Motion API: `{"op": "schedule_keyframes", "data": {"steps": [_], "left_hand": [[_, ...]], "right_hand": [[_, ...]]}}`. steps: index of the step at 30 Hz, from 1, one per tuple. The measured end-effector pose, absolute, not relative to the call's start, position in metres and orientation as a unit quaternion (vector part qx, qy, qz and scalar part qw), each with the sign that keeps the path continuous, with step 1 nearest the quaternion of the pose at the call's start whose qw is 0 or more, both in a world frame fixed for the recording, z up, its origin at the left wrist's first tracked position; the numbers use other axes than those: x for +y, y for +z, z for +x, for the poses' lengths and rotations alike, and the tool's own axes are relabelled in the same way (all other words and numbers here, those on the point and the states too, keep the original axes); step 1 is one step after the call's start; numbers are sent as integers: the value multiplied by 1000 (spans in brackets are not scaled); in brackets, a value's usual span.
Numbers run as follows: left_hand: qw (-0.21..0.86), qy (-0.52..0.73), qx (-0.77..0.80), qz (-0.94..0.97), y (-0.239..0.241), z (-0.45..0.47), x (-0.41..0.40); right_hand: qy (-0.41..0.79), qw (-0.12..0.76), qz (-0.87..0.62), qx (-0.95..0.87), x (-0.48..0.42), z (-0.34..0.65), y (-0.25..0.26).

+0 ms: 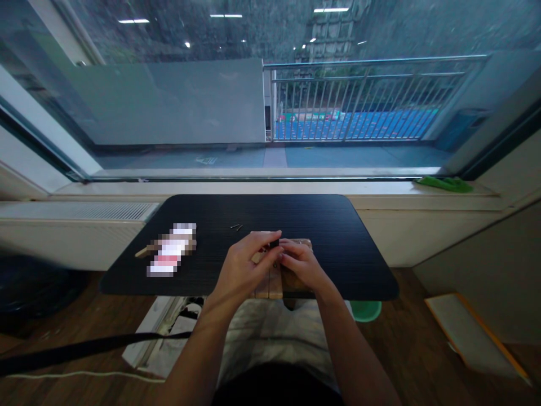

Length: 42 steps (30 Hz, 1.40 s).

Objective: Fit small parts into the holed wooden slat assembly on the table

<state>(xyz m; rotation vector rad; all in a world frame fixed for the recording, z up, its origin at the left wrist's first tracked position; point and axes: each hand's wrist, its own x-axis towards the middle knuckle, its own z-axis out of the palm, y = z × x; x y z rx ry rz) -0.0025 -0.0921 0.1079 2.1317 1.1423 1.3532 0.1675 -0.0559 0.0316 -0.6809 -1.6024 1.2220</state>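
Both hands meet over a small wooden object (270,285) at the table's near edge. It has light plank-like strips on the left and a darker brown part (296,282) on the right. The thumb and fingers of my left hand (245,262) close around a small black piece (274,243) above the wood. Curled fingers of my right hand (302,265) come in against it from the other side and rest over the brown part. Whatever lies between the right fingertips is too small to make out. My hands hide much of the wooden object.
Two small screw-like pieces (236,227) lie on the dark table (329,225). A blurred-out bright item (172,248) and a wooden stick (146,250) are at left. Beyond the table are a sill and window; a green cloth (444,184) sits right. A green basin (366,310) stands below.
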Motion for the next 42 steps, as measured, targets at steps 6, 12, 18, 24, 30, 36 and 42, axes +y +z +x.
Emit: {"op": "schedule_keyframes", "data": {"steps": [6,12,18,24,30,36,42], "left_hand": [[179,480,407,756,108,-2,-92],[179,479,408,756,109,-2,-92],[174,481,411,754,109,-2,-92],[178,480,408,756,110,-1,-92],[169,481,400,762,109,-2,-91],[170,476,400,764,108,-3,-89],[170,471,396,769,110,-5,-87]], "right_hand": [[485,484,-285,-671,-57,167,35],[483,477,-283,-678,-57,168,35],[490,475,-272,-678,-57,168,32],[485,477,-276,-679,-56,169,33],[484,483,-269,-678,-56,168,34],[488,488,-262,-675,-55,167,33],[491,490,-260,-672,-55,165,34]]}}
